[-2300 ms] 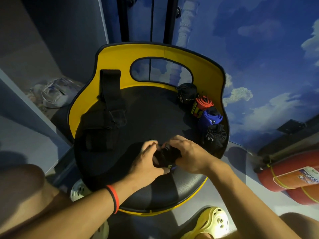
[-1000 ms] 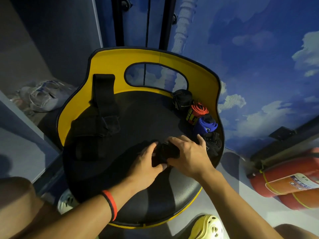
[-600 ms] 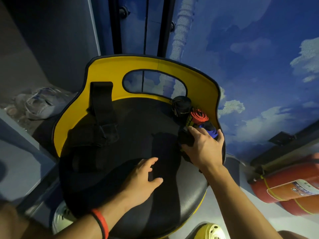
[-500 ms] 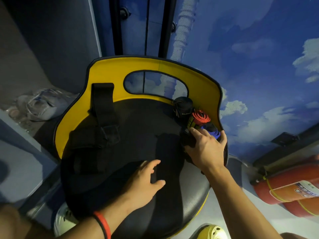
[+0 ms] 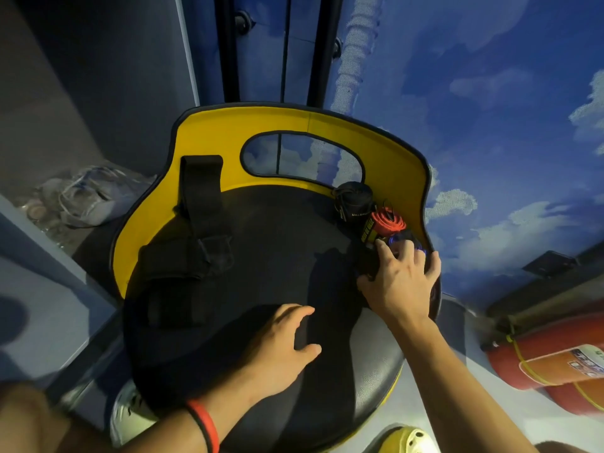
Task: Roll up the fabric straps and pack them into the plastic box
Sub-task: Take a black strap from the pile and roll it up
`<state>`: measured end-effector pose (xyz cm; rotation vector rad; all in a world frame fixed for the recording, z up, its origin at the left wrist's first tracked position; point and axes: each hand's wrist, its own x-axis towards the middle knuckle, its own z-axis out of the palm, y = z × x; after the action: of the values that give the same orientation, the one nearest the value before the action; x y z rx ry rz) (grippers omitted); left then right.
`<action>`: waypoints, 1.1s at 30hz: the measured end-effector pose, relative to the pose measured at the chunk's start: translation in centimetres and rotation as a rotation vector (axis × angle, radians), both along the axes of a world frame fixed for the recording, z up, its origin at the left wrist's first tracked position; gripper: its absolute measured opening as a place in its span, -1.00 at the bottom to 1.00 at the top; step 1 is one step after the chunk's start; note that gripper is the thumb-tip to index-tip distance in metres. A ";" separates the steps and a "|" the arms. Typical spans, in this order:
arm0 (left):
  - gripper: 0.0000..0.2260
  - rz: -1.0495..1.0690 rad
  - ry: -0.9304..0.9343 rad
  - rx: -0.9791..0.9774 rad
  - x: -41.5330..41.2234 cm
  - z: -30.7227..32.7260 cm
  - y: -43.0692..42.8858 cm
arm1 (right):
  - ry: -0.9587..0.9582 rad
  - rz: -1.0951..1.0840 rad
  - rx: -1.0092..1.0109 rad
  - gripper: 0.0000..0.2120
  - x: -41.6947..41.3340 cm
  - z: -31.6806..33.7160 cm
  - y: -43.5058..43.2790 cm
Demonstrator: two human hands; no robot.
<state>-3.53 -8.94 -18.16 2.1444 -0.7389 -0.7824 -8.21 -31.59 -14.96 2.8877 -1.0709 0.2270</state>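
Black seat (image 5: 261,256), cloud wall (image 5: 490,93) behind. Gripping black roll (image 5: 367,266) with right hand (image 5: 400,282) at seat's right rim; resting left hand (image 5: 277,344) open mid-seat. Could unwind, or knock blue roll (image 5: 400,238) off, if let go sloppily.

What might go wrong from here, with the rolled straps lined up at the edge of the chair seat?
1. The right hand presses in beside the blue roll and red roll, close to the seat rim; a nudge might tip one off onto the floor.
2. The long black strap draped over the backrest is not yet rolled, and no plastic box is in view, so packing may stall.
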 end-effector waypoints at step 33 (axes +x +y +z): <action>-0.35 0.405 -0.214 0.516 7.8 3.5 8.6 | 0.142 0.599 0.618 -0.46 1.6 1.0 9.9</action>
<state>4.28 -0.34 -14.67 2.7538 -0.1881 -0.5679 -6.56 -21.66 -13.98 3.6277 -0.2387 -0.3537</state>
